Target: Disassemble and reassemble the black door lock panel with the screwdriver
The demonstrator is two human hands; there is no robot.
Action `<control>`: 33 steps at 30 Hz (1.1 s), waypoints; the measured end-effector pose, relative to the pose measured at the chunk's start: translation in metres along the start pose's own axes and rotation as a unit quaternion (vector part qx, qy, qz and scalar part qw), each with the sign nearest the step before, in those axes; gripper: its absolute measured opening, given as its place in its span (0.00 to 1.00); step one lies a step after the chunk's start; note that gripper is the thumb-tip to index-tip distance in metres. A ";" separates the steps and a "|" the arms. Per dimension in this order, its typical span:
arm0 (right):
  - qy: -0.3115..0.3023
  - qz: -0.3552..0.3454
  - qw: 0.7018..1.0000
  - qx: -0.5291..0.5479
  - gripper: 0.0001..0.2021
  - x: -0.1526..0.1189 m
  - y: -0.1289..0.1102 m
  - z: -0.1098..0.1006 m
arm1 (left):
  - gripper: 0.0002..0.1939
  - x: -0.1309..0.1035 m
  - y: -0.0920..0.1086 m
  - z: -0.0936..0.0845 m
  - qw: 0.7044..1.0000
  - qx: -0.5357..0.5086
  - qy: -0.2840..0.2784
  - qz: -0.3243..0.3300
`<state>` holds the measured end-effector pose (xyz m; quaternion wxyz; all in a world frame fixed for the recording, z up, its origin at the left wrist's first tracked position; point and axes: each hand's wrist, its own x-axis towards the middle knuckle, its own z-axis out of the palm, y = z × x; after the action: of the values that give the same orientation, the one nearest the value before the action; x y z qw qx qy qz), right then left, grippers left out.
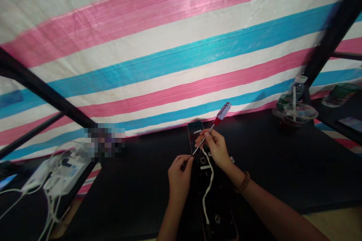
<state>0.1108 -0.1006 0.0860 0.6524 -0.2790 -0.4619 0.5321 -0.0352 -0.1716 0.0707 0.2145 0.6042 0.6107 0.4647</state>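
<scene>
My right hand [217,147] is closed around the shaft of a screwdriver [223,112], which has a clear purplish handle and a red collar. The handle points up and away to the right, and the shaft slants down to the left. At its tip, the fingers of my left hand [181,173] are pinched together; whatever is between them is too small to make out. Below both hands lies a long black panel-like device [219,199] with round fittings and white labels. A white wrapped cable [212,177] runs along it toward me.
The device rests on a black table [135,188]. A striped tarp [181,64] hangs behind, between dark metal posts. To the left are white power strips [63,177] with tangled cables. A lidded plastic cup with a straw [299,115] and a bottle [299,84] stand at the right.
</scene>
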 end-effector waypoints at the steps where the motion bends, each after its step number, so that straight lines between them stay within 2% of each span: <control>1: 0.014 -0.003 1.000 -0.002 0.15 0.001 0.001 -0.002 | 0.13 0.001 -0.005 -0.004 1.000 0.018 0.000 0.003; 3: 0.059 -0.021 0.998 -0.008 0.15 0.006 0.004 -0.007 | 0.13 0.004 -0.020 -0.014 0.998 0.064 -0.003 0.006; 7: 0.173 -0.083 0.981 -0.030 0.16 0.018 0.012 -0.020 | 0.12 0.013 -0.064 -0.042 0.982 0.186 -0.017 -0.012; 11: 0.224 -0.103 0.969 0.005 0.15 0.028 0.021 -0.032 | 0.14 0.018 -0.095 -0.060 0.960 0.279 -0.014 -0.037; 15: 0.244 -0.086 0.966 0.007 0.15 0.032 0.030 -0.040 | 0.18 0.022 -0.102 -0.062 0.951 0.306 0.023 -0.030; 21: 0.244 -0.079 0.967 0.001 0.15 0.032 0.037 -0.045 | 0.21 0.033 -0.099 -0.067 0.949 0.308 0.049 -0.053; 23: 0.230 -0.094 0.969 -0.008 0.15 0.034 0.035 -0.044 | 0.23 0.028 -0.090 -0.061 0.962 0.254 0.078 -0.067; 25: 0.211 -0.111 0.971 -0.033 0.16 0.039 0.032 -0.043 | 0.25 0.015 -0.075 -0.047 0.977 0.161 0.110 -0.091; 28: 0.170 -0.128 0.971 -0.108 0.15 0.056 0.024 -0.038 | 0.27 -0.013 -0.046 -0.011 0.990 -0.009 0.053 -0.127; 31: 0.124 -0.152 0.962 -0.189 0.15 0.079 0.018 -0.031 | 0.28 -0.036 -0.023 0.022 0.974 -0.149 0.004 -0.170; 33: 0.094 -0.161 0.952 -0.244 0.15 0.092 0.017 -0.028 | 0.27 -0.041 -0.015 0.034 0.961 -0.208 -0.003 -0.183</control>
<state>0.1292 -0.0046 0.0884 0.6820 -0.4002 -0.5528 0.2628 -0.0086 -0.1975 0.0296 0.4186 0.4256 0.5998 0.5328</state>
